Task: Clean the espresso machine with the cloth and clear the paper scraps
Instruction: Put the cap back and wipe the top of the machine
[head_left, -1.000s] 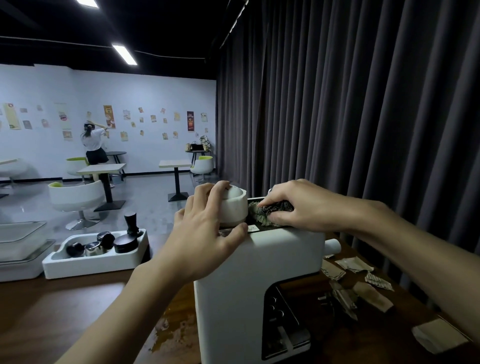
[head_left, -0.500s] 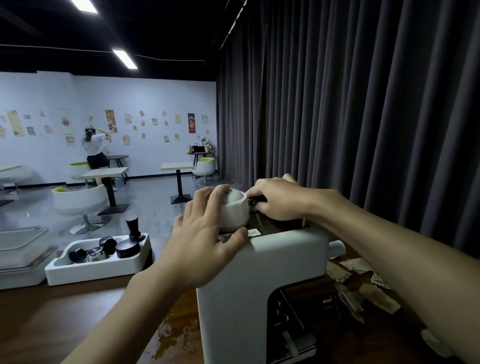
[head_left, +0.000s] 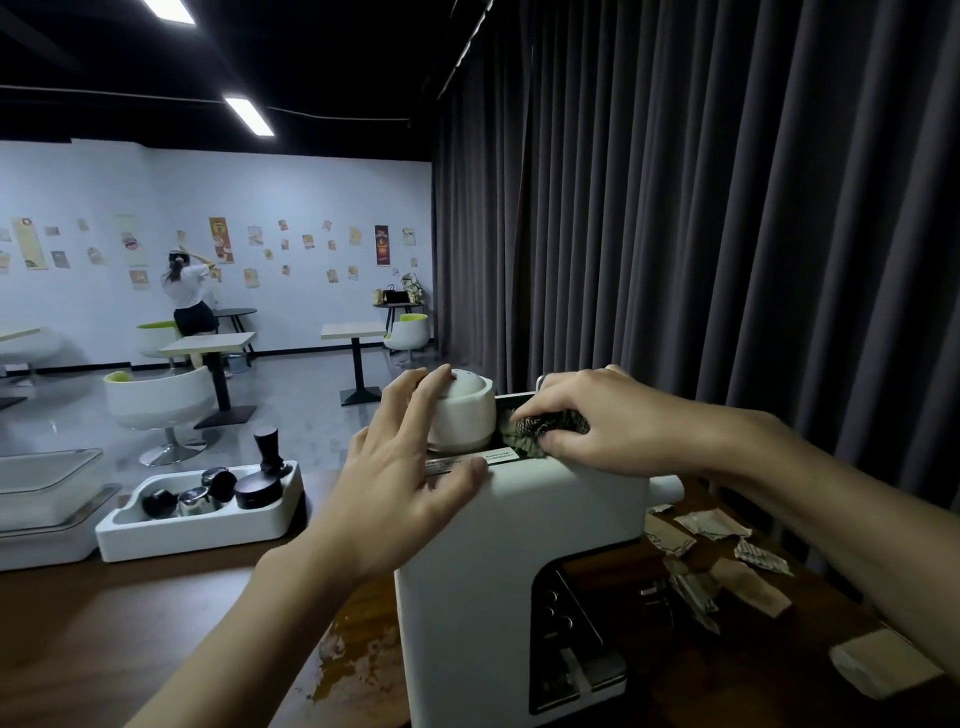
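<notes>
A: Containers first, left side?
B: Lower left, white tray (head_left: 208, 530) on the table (head_left: 130, 623). It holds an upright tamper (head_left: 266, 452), dark round pieces and what looks like a small metal cup. Clear box (head_left: 47, 483) at the far-left edge, can't tell the contents.
A: Hands?
B: Left hand (head_left: 405, 483) at centre, fingers spread flat, bracing the round white cap (head_left: 467, 415) and the top of the espresso machine (head_left: 509, 561). Right hand (head_left: 613, 426) is clenched round the cloth (head_left: 540, 431), pressing it on the machine top just right of the cap.
A: Step?
B: Wiping the top, I'd say. Paper scraps (head_left: 727, 556) lie on the table right of the machine, not cleared.
A: Next?
B: Likely sweep the cloth across the top with the machine braced, then gather the scraps.
</notes>
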